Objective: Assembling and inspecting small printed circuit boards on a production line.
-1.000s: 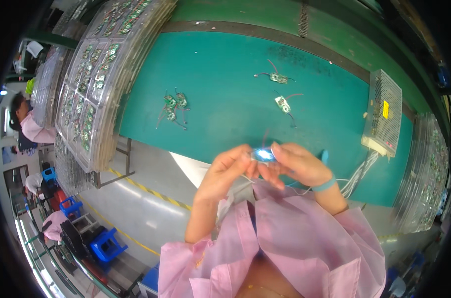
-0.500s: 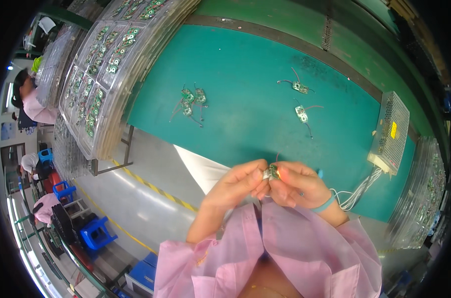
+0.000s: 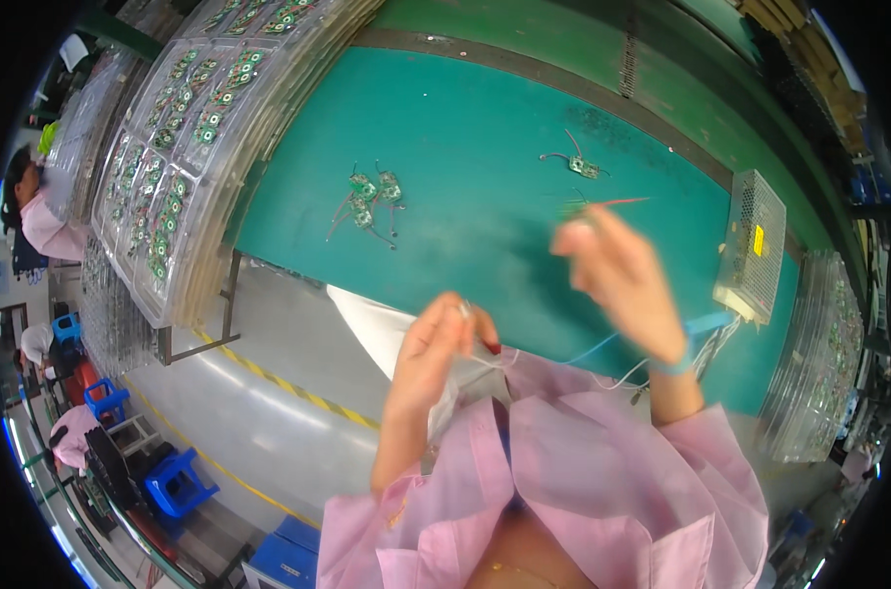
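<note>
And there's the right hand (image 3: 617, 270) out over the green mat (image 3: 475, 245), blurred, fingers partly curled with the tips at the near side of a circuit board (image 3: 572, 208)! The board lies just past those fingertips, on the side away from the body, and the right hand is clearly the nearer of the two. Is it gripped? From here I can't tell; blur and fingers hide most of it, its long axis too, though a red wire (image 3: 627, 201) juts out rightward, nearly level. Now the left hand (image 3: 434, 344), low by the near edge of the mat: thumb and fingers drawn together, something small and pale at the tips, and I can't make out what, or whether it's really held. A white cable (image 3: 485, 363) runs just below. Room to work? Plenty leftward, bare mat all the way to a cluster of boards (image 3: 363, 196). Tighter ahead: a second board (image 3: 583, 168) sits just beyond the first, long side roughly crosswise, with the mat's far edge behind it. Off right, well apart, a perforated metal box (image 3: 755, 231) bounds that side.
</note>
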Tool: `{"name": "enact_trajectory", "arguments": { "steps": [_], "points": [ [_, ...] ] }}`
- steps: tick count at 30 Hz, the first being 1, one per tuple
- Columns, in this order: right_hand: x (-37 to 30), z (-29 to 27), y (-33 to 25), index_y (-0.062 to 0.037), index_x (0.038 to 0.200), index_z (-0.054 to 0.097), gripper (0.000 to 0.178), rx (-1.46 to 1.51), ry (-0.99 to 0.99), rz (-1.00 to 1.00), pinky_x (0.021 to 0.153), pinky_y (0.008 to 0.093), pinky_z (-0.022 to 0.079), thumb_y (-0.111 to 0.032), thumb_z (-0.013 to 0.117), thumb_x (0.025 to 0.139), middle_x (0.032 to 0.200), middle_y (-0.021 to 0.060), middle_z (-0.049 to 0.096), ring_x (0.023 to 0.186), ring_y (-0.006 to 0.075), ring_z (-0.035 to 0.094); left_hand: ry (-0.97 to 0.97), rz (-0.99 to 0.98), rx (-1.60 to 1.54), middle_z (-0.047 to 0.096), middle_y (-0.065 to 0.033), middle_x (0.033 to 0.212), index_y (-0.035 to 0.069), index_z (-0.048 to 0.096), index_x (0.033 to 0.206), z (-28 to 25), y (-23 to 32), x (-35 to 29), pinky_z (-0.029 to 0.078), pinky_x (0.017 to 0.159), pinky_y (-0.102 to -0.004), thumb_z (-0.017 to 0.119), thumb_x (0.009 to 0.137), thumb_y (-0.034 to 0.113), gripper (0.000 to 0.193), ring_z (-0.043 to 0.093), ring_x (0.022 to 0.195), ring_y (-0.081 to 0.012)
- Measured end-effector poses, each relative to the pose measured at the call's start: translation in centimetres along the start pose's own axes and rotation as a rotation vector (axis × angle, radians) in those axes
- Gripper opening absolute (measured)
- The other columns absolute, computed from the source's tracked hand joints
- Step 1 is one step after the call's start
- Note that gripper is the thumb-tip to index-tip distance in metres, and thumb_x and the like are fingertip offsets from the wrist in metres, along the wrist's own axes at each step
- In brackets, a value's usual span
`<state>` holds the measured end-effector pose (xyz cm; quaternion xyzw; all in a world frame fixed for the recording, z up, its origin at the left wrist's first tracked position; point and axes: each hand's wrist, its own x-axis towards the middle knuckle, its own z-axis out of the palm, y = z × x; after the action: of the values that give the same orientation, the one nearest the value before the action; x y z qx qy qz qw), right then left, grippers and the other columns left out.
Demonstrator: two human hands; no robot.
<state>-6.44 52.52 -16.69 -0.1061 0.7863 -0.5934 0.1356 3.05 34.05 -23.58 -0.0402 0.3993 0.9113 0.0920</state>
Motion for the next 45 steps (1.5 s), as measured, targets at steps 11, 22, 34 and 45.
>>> {"name": "enact_trajectory", "arguments": {
  "steps": [11,22,34,45],
  "points": [
    [1.8,6.2,1.5,-0.0082,0.142,0.026,0.062,-0.499,-0.047,-0.243,0.072,0.0326,0.048,-0.005,0.053,0.086,0.118,0.015,0.052,0.098,0.0217,0.056,0.185,0.047,0.311,0.053,-0.0067,0.082,0.007,0.047,0.079,-0.6,0.6,1.2,0.038,0.083,-0.0273,0.038,0.099,0.024,0.028,0.051,0.09,-0.017],
    [-1.1,-0.5,5.2,-0.0077,0.113,0.049,0.035,-0.889,0.445,0.056,0.069,0.0318,0.048,-0.02,0.063,0.084,0.098,0.0083,0.056,0.082,0.0223,0.056,0.179,0.046,0.402,0.057,-0.0083,0.086,0.006,0.048,0.079,0.4,1.0,1.7,0.04,0.083,-0.0273,0.04,0.098,0.02,0.025,0.053,0.09,-0.0165],
    [0.3,-0.4,6.4,-0.01,0.104,0.049,0.031,-0.881,0.504,-0.082,0.06,0.0347,0.046,-0.019,0.065,0.081,0.089,0.0059,0.054,0.071,0.0247,0.054,0.201,-0.005,0.487,0.058,-0.0081,0.082,0.005,0.05,0.08,1.4,0.5,2.1,0.041,0.078,-0.0251,0.04,0.098,0.02,0.025,0.054,0.082,-0.0151],
    [-1.4,-0.9,6.3,-0.0073,0.107,0.047,0.019,0.162,0.269,0.096,0.048,0.0231,0.04,-0.018,0.053,0.093,0.072,0.003,0.052,0.054,0.0112,0.048,0.112,-0.023,0.563,0.059,-0.005,0.084,0.005,0.053,0.088,1.8,0.1,3.2,0.041,0.074,-0.0221,0.041,0.099,0.023,0.024,0.05,0.077,-0.0109]
  ]
}}
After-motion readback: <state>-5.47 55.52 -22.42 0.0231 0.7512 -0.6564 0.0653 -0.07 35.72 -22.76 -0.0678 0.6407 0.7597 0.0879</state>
